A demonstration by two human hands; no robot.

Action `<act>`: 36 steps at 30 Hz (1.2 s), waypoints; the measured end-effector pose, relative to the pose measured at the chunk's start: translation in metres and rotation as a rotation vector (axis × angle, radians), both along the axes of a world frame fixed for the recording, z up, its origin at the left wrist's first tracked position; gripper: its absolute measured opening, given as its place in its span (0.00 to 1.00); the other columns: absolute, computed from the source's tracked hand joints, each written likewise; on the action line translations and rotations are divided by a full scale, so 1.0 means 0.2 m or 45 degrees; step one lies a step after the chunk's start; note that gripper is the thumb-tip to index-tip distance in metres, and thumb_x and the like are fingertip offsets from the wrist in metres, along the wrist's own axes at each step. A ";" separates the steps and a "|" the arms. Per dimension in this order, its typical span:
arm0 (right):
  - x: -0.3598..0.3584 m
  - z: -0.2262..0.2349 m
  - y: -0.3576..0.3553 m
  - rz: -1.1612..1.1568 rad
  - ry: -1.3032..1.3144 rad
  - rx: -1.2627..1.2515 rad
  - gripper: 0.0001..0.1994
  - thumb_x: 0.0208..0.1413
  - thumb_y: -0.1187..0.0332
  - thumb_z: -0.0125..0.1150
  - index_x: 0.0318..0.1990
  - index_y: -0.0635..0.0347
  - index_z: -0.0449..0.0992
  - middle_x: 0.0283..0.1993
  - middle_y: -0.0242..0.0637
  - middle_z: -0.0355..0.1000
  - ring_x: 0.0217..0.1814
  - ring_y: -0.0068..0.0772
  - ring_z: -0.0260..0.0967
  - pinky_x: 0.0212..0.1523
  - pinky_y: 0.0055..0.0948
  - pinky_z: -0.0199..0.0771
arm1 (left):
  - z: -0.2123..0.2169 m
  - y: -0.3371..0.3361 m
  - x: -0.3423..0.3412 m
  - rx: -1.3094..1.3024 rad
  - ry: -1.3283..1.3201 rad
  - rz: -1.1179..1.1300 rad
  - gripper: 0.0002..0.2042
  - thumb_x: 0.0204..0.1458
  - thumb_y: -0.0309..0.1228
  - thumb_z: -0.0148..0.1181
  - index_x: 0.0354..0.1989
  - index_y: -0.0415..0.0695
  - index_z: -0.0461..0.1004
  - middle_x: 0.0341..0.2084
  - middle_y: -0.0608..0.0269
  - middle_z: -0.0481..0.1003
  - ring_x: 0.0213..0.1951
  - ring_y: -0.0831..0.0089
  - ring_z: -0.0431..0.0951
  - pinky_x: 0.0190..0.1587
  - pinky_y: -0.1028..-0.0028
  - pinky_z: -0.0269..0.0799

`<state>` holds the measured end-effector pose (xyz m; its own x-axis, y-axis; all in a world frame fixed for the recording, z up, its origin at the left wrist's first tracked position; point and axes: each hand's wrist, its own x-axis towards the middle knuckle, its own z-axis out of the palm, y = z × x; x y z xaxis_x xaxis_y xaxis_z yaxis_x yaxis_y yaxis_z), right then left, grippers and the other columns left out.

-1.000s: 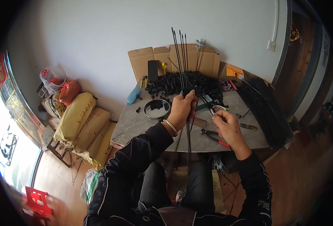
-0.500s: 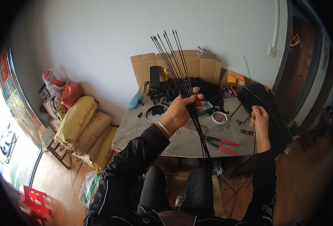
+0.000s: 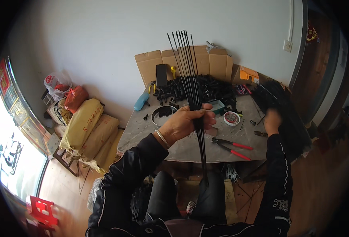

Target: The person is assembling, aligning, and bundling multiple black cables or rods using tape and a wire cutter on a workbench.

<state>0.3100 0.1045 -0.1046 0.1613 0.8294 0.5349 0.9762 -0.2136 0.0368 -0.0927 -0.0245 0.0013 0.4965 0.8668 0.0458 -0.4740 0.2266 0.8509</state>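
A bundle of thin black rods (image 3: pixel 190 75) stands nearly upright in my left hand (image 3: pixel 182 122), closed around its middle. The rods fan out at the top, and their lower ends come together above my thigh. My right hand (image 3: pixel 273 121) is at the right side of the table, beside a large heap of black rods (image 3: pixel 291 122). Motion smears its fingers, so whether it grips anything is unclear. Close to it lie pliers with dark jaws (image 3: pixel 260 134) and a dark bolt-like piece (image 3: pixel 253 122).
Red-handled pincers (image 3: pixel 233 149) lie near the table's front edge. Behind them are a round tub of small metal bits (image 3: pixel 231 118), a round tin (image 3: pixel 158 118) and a pile of black parts (image 3: pixel 218 89). Cardboard (image 3: pixel 149 65) lines the back. Stacked sacks (image 3: pixel 79 124) stand at left.
My right hand has moved up and slightly right, to the heap of rods. The bundle in my left hand has turned more upright, and its lower ends have shifted left.
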 end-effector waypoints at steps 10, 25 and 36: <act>-1.07 0.38 -0.46 1.743 1.179 -0.680 0.35 0.48 0.62 0.68 0.64 0.57 0.61 0.59 0.41 0.68 0.61 0.34 0.64 0.61 0.31 0.60 | 0.06 -0.04 -0.17 0.064 0.150 -0.303 0.15 0.61 0.24 0.46 0.54 0.33 0.68 0.41 0.47 0.77 0.46 0.55 0.79 0.51 0.59 0.74; -1.14 0.07 -0.18 1.104 0.075 -0.637 0.43 0.41 0.62 0.71 0.67 0.56 0.56 0.65 0.42 0.61 0.67 0.52 0.55 0.65 0.44 0.54 | -0.65 -0.32 -0.24 0.080 0.289 -0.482 0.13 0.58 0.19 0.48 0.51 0.32 0.71 0.44 0.54 0.77 0.52 0.67 0.75 0.58 0.70 0.65; -1.07 0.20 -0.49 1.452 1.215 -0.961 0.27 0.49 0.80 0.54 0.61 0.62 0.67 0.62 0.40 0.67 0.65 0.37 0.62 0.64 0.34 0.60 | -0.68 -0.30 -0.26 0.112 0.267 -0.299 0.12 0.58 0.20 0.49 0.48 0.35 0.74 0.42 0.56 0.78 0.50 0.68 0.76 0.58 0.70 0.66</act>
<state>0.0951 0.0061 -0.0642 -0.6562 0.7523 0.0580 0.3397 0.3632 -0.8676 -0.1440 -0.0849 -0.1348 0.6887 0.7250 -0.0091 -0.2299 0.2303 0.9456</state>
